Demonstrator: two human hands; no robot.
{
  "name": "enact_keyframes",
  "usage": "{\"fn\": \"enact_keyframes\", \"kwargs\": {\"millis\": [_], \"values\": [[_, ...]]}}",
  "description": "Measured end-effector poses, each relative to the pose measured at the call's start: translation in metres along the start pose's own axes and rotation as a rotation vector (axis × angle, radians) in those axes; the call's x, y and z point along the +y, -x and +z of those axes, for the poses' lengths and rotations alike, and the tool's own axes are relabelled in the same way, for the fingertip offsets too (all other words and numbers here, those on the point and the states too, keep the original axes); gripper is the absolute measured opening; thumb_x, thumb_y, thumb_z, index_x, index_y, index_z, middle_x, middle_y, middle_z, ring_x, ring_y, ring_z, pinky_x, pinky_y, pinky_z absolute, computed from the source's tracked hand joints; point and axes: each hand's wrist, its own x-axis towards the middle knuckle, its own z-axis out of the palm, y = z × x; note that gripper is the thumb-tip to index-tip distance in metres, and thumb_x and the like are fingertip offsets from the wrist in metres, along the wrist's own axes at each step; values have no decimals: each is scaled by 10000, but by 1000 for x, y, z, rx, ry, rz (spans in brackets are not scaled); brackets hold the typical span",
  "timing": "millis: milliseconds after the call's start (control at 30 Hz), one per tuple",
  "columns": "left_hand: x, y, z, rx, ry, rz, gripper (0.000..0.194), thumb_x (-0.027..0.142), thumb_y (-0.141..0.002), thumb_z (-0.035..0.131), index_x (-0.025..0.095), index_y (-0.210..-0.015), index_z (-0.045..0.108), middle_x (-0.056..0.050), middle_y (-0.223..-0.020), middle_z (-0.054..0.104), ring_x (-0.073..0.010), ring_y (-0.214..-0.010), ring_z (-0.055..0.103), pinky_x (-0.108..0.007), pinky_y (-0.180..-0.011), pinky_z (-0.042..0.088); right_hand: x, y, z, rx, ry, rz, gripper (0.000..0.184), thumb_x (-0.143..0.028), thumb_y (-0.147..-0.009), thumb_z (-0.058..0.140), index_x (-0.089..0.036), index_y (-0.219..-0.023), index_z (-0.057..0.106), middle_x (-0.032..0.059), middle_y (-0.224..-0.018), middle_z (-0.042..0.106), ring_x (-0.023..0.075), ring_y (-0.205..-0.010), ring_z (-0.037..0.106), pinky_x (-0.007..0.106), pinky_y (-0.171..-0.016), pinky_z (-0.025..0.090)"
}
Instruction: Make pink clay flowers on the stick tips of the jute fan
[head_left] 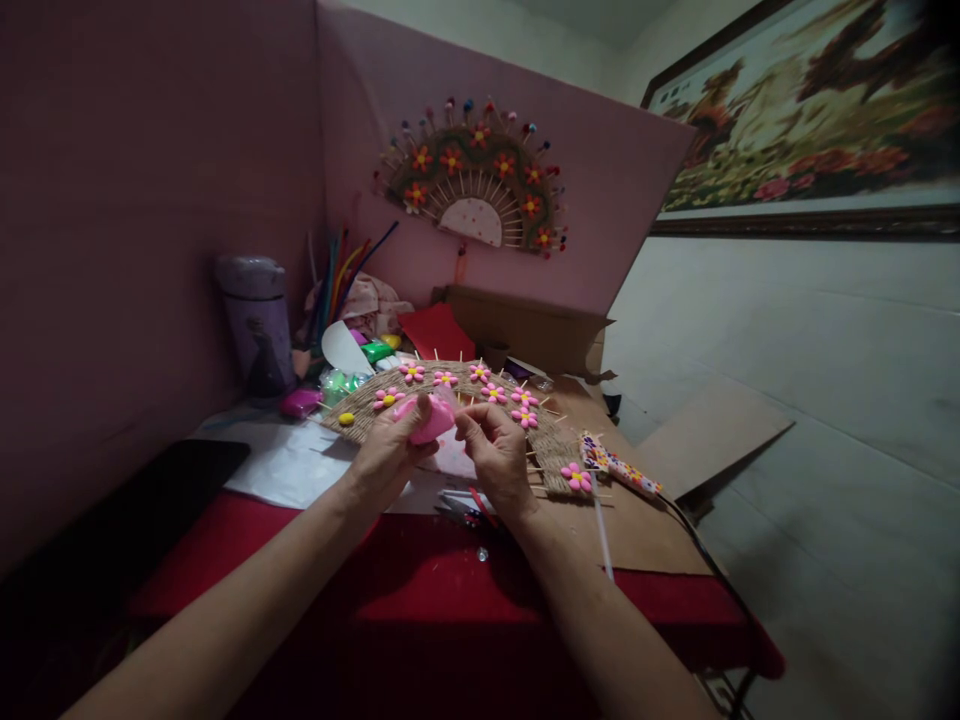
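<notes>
My left hand is closed around a lump of pink modelling clay, which seems to be in a clear wrapper. Just right of it, my right hand pinches thumb and fingers together; whatever sits between the tips is too small to make out. Behind both hands lies a fan-shaped twine weaving with thin sticks poking from its edge. Several pink flowers with yellow centres dot it, and a lone yellow oval sits at its left end. Scissors lie partly hidden below my right hand.
A patterned glue gun with a cable lies on cardboard at right. A purple tumbler, pipe cleaners and coloured clay packs stand at back left. A finished fan hangs on the pink board. Red cloth covers the table.
</notes>
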Motion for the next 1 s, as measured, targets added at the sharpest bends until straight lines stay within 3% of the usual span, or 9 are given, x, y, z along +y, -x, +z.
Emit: {"fn": "enact_keyframes", "kwargs": {"millis": [300,433,600,1000], "values": [[-5,-3,-3,-114,-185,42,354,427,-608,756,112,-726,643,-35,-639,607,-103,-534,527,-207,-482,413,0,-6,-10,42,-157,38,233,-398,-800,596,-191,-725,518,-72,-530,400,54,-433,325,195,-418,271],[-2,-5,-8,-105,-261,113,301,405,-679,709,137,-809,670,-27,-682,630,-95,-549,537,-212,-530,428,-6,-9,-15,-59,-32,18,248,-400,-793,602,-181,-709,522,-64,-540,414,61,-458,356,200,-438,297],[3,-2,-7,-114,-404,188,221,344,-688,707,137,-761,683,-15,-686,637,-94,-600,541,-207,-574,419,-10,-7,-18,-112,129,-69,223,-371,-820,572,-175,-720,531,-43,-608,460,77,-528,407,211,-496,343],[6,-3,-9,-119,-794,442,175,301,-723,654,126,-709,662,-18,-644,587,-104,-601,477,-233,-560,368,-8,-10,-25,-206,176,-83,214,-330,-854,519,-180,-702,507,-40,-599,436,85,-541,393,219,-511,327]]}}
